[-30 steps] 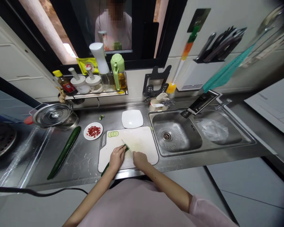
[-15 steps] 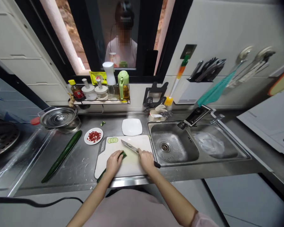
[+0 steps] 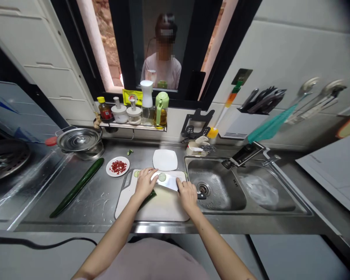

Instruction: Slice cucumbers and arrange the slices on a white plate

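My right hand is closed around the kitchen knife, whose broad blade lies tilted with its flat side showing. One cucumber slice sticks to that blade. At the blade's far end is my left hand, fingers stretched toward the slice and a little apart. Beneath its wrist, a cut piece of cucumber rests on the white cutting board, partly hidden by the hand. More cucumber slices lie at the board's upper left, mostly covered by my fingers.
Beyond the board stands a white square plate. To its left are a plate of chopped red pieces, a whole cucumber and a lidded pot. A double sink adjoins on the right. Seasoning bottles fill a rack.
The knife has turned to show its flat side, with a slice on it. My left hand has left the cucumber piece and moved up to the blade. The view has shifted slightly.
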Demonstrator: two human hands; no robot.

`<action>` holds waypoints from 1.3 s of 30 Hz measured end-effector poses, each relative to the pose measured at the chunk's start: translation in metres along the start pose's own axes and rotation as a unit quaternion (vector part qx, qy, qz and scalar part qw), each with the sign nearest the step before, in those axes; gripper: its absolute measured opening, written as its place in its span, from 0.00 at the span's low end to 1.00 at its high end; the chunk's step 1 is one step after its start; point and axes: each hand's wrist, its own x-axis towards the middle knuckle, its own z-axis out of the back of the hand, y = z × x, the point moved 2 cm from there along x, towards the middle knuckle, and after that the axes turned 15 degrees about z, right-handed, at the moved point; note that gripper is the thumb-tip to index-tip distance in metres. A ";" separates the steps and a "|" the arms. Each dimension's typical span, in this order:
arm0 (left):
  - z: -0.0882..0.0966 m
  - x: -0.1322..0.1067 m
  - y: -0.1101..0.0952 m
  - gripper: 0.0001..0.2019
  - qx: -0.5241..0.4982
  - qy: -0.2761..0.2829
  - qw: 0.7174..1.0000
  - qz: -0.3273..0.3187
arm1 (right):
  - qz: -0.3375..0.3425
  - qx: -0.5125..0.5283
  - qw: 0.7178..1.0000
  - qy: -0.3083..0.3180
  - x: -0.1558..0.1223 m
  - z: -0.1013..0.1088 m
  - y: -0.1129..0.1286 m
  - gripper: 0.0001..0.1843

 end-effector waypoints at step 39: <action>-0.042 0.049 0.084 0.09 0.105 0.038 0.912 0.395 | -0.085 0.008 0.996 0.035 -0.030 -0.035 -0.028 0.24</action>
